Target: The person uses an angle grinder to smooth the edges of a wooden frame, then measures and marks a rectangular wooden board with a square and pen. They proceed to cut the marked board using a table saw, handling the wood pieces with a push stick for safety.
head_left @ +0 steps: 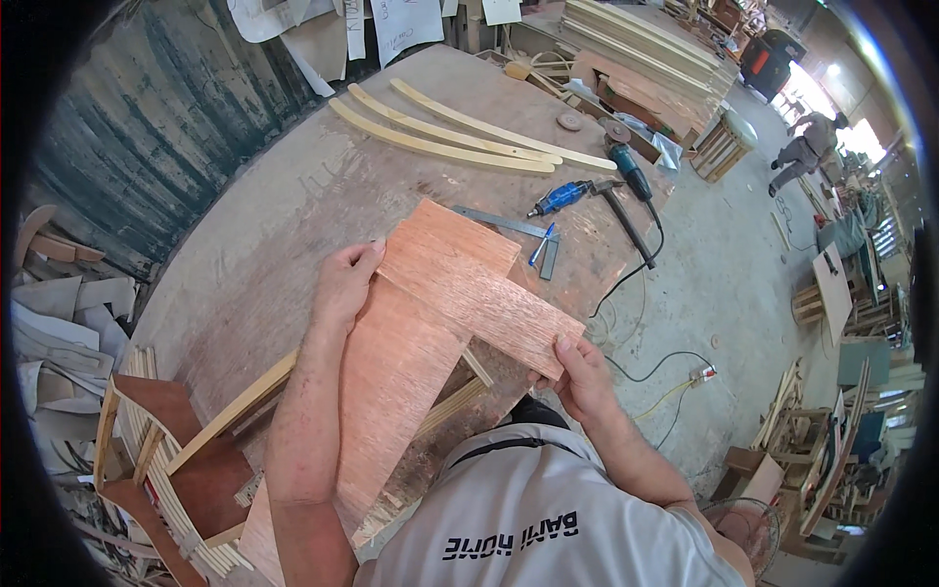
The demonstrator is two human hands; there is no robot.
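A reddish plywood piece (465, 274) with a stepped, L-like outline is held between my two hands above the workbench. My left hand (344, 279) grips its left edge, thumb on top. At the narrow right end, my right hand (582, 380) pinches the corner, with its thumb on the upper face and fingers underneath. Below the piece lies a longer plywood panel (396, 372), running toward my body and partly covered by my left forearm. Just past the held piece are a metal square (499, 223) and a blue pen (542, 245).
A blue power tool (559, 198), a hammer (626, 225) and a corded angle grinder (629, 171) lie at the bench's right. Curved wooden strips (440, 137) rest farther back. A wooden frame (220, 489) stands lower left. Cables (675, 382) cross the floor; another person (810, 147) is far right.
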